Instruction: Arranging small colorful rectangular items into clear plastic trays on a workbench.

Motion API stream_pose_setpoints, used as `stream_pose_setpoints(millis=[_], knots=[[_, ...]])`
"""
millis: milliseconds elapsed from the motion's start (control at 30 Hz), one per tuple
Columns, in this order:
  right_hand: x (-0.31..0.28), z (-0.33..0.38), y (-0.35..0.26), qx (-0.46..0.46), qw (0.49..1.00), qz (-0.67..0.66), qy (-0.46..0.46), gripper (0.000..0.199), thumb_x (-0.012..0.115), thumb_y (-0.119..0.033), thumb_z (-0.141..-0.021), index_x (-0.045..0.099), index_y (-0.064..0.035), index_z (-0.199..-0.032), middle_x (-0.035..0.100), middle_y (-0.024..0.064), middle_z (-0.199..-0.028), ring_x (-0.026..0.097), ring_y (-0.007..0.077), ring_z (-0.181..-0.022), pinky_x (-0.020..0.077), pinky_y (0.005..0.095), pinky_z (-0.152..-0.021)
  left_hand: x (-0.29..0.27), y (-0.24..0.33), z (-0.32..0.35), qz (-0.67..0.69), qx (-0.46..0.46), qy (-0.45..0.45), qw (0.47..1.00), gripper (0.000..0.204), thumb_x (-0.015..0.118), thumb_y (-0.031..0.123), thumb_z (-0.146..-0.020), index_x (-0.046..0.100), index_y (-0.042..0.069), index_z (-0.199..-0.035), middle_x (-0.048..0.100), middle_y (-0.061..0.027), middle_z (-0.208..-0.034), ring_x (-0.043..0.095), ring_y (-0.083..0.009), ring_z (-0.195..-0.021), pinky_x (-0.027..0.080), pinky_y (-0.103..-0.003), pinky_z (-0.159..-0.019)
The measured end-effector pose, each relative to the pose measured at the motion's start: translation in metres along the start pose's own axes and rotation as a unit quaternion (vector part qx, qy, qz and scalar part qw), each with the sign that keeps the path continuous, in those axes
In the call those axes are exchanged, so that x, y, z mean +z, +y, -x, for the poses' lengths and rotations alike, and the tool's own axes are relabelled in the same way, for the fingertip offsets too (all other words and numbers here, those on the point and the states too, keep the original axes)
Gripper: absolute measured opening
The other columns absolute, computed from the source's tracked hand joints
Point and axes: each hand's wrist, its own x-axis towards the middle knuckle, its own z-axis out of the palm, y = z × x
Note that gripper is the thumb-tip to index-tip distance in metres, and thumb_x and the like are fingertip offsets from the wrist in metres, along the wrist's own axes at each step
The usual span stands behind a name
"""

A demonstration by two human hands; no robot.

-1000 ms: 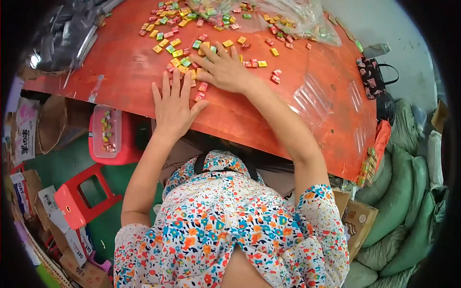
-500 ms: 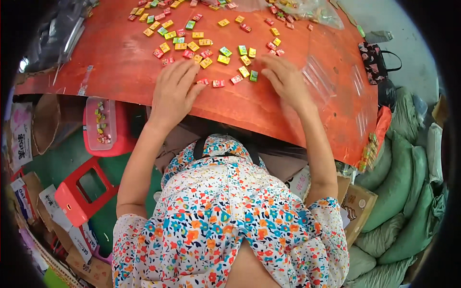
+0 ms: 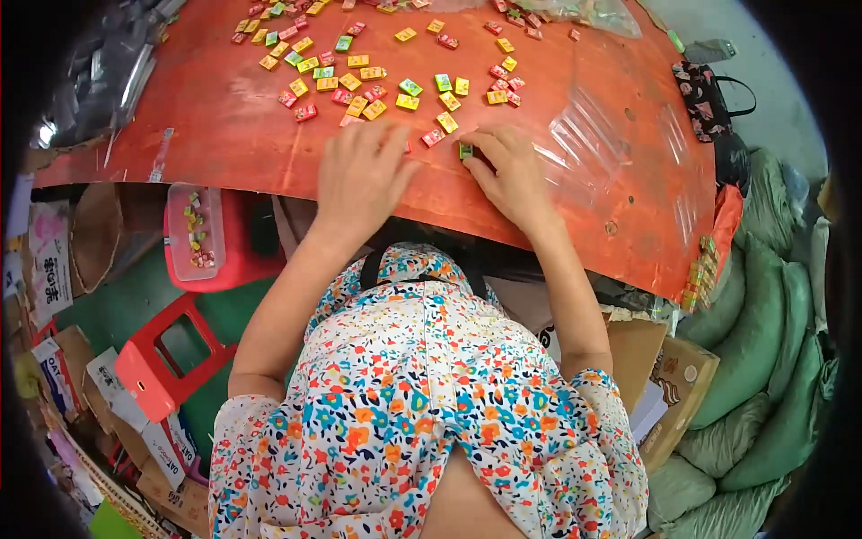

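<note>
Small flat boxes in yellow, red and green lie scattered over the red table [image 3: 233,135]. My right hand [image 3: 514,180] has its thumb and index finger closed round a small green box [image 3: 465,151] near the table's front edge. Slightly blurred, my left hand [image 3: 361,175] lies palm down over the table, its fingers stretched forward and the thumb apart. A red box [image 3: 408,146] shows partly between its index finger and thumb. Between the hands sits another red box [image 3: 433,137], with a yellow box [image 3: 447,122] just beyond it. What lies under my left palm is hidden.
Clear plastic strips [image 3: 584,135] lie at the right of the table, and clear bags [image 3: 602,13] at its far side. Below left, a plastic tub [image 3: 193,256] with small boxes rests on a red stool, beside another red stool [image 3: 148,382]. Green sacks [image 3: 736,341] pile up at right.
My left hand has moved right, toward the middle. My right hand has come left and closed its fingertips on the green box. The view has shifted slightly.
</note>
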Motion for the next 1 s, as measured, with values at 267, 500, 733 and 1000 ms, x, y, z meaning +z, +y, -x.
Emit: stream_pose_setpoints(millis=[267,500,733,1000], knots=[[-0.002,0.007,-0.01,-0.005,1.0,-0.018,-0.005,0.024,0.069,-0.012,-0.082,0.066,-0.0051,-0.105,0.064,0.0116,-0.105,0.061,0.0319,-0.1,0.0476,0.0419,-0.086,0.033,0.024,-0.025,0.02,0.048,0.011,0.999,0.046,0.076,0.028,-0.076,0.061,0.009,-0.116,0.057,-0.0057,-0.107,0.052,-0.0246,-0.104,0.041,-0.04,-0.086],[-0.005,0.005,0.009,0.062,0.997,0.034,0.015,0.026,0.069,-0.011,-0.08,0.066,-0.0066,-0.106,0.064,0.0115,-0.107,0.061,0.0319,-0.1,0.048,0.0418,-0.085,0.006,0.01,-0.01,0.0,0.017,0.021,1.0,0.035,0.074,0.024,-0.079,0.063,0.009,-0.109,0.059,-0.0056,-0.105,0.054,-0.0244,-0.102,0.041,-0.04,-0.083],[0.003,-0.015,-0.016,-0.036,0.996,0.035,0.071,0.026,0.069,-0.014,-0.081,0.066,-0.0087,-0.106,0.061,0.0088,-0.119,0.057,0.03,-0.11,0.0436,0.0443,-0.092,0.01,0.004,-0.011,-0.005,0.041,0.011,0.999,0.019,0.07,0.021,-0.081,0.067,0.009,-0.095,0.059,-0.0042,-0.1,0.054,-0.0231,-0.098,0.04,-0.04,-0.08],[0.013,-0.014,-0.031,-0.087,0.993,0.08,0.024,0.022,0.074,-0.02,-0.077,0.067,-0.0086,-0.094,0.062,0.0077,-0.113,0.056,0.0273,-0.107,0.0427,0.0427,-0.086,0.007,-0.002,-0.014,-0.028,-0.02,0.04,0.999,0.021,0.075,0.024,-0.078,0.066,0.007,-0.086,0.059,-0.0055,-0.099,0.054,-0.025,-0.096,0.04,-0.041,-0.082]])
